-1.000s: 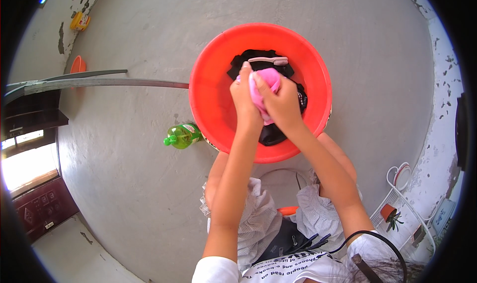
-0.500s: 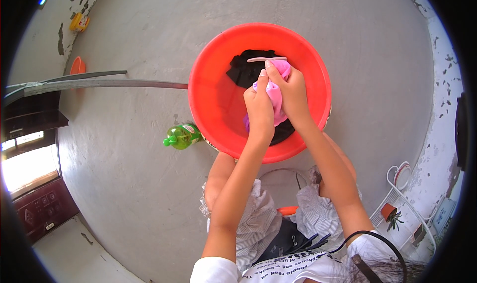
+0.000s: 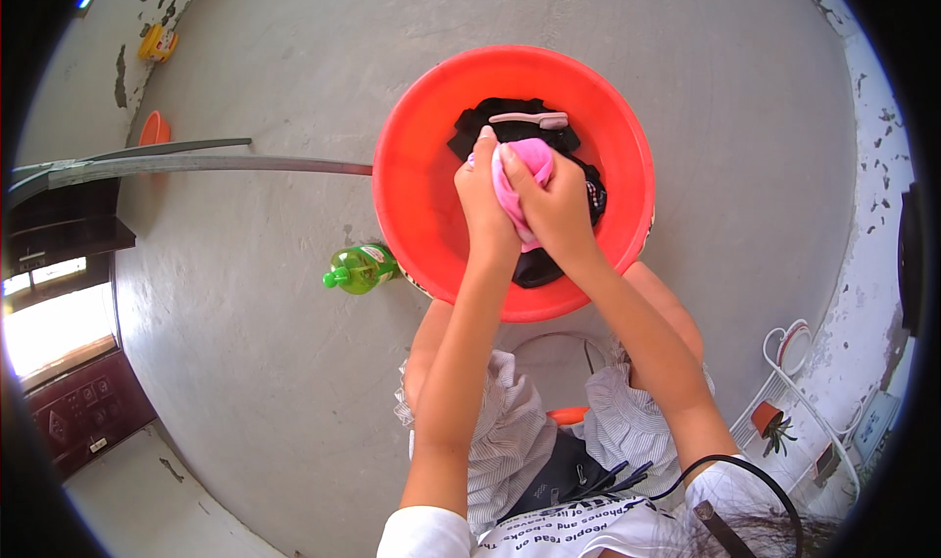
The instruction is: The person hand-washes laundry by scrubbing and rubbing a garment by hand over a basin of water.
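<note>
Both of my hands are closed around a bunched pink cloth above the red basin. My left hand grips its left side and my right hand its right side, with the thumbs side by side on top. Much of the cloth is hidden by my fingers. Black clothes lie in the basin, beyond my hands and beneath them. On the far part of these rests a pale pink scrubbing brush, just past my fingertips.
A green bottle lies or stands by the basin's left side; which, I cannot tell. A grey metal bar reaches toward the basin from the left. At the right wall is a white rack with a potted plant.
My hands and the pink cloth have moved slightly left and nearer to me. More of the brush and of the black clothes on the right now shows.
</note>
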Demonstrator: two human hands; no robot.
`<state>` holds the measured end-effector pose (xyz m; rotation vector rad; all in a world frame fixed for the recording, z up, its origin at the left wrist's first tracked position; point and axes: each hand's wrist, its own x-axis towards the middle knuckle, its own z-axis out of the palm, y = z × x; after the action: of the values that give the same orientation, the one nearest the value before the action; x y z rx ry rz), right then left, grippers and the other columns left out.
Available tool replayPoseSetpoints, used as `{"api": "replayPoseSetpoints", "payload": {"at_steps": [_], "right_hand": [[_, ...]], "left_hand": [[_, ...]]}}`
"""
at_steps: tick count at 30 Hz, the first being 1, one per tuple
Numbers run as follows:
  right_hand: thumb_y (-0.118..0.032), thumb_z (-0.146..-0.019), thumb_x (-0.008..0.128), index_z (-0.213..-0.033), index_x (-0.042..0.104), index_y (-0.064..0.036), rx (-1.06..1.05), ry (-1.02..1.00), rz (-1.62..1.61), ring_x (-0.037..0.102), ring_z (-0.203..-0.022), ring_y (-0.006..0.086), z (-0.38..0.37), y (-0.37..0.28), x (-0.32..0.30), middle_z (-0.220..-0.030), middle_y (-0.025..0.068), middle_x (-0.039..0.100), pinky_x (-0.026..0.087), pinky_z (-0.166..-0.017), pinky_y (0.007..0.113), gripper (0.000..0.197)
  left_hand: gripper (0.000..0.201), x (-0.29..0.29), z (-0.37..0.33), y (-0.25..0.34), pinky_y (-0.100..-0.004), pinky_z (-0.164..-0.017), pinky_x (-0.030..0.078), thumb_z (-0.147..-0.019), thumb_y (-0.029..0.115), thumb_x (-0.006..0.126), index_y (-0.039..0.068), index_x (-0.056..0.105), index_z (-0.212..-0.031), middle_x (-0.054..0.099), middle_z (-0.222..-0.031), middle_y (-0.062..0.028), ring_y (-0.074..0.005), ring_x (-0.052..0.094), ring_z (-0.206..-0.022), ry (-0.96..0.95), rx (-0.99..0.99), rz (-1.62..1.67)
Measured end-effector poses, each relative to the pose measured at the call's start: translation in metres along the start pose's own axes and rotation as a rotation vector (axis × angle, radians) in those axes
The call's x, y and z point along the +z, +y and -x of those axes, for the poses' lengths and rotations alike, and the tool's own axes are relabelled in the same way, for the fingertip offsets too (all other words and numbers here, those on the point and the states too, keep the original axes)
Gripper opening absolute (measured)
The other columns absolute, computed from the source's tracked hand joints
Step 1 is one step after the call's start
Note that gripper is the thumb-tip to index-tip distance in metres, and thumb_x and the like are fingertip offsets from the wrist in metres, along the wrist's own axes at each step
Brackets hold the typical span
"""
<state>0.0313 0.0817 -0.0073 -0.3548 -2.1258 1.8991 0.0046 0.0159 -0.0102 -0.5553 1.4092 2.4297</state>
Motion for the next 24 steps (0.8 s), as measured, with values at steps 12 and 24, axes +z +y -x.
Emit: {"api": "replayPoseSetpoints", "payload": {"at_steps": [12,24], "right_hand": [[-0.024,-0.084,0.058,-0.076,0.059,0.0003,0.077,0.064,-0.119,0.050,-0.054,0.0076,-0.009,0.004,-0.007,-0.061,0.0044,0.058,0.041,-0.051,0.025,0.026],[-0.022,-0.083,0.058,-0.072,0.057,0.0009,0.010,0.033,-0.030,0.049,-0.050,0.0078,-0.001,0.001,-0.003,-0.054,0.0075,0.054,0.039,-0.046,0.027,0.025]], "left_hand": [[0.026,0.006,0.008,-0.002,-0.0225,-0.050,0.040,-0.087,0.028,0.051,0.007,0.055,-0.072,0.054,-0.065,0.0006,-0.0072,0.049,-0.055,0.004,0.053,-0.109],[0.029,0.000,0.001,0.001,-0.0237,-0.049,0.040,-0.087,0.032,0.051,0.008,0.054,-0.070,0.051,-0.061,0.0009,-0.0082,0.049,-0.052,-0.084,0.006,-0.064]]}}
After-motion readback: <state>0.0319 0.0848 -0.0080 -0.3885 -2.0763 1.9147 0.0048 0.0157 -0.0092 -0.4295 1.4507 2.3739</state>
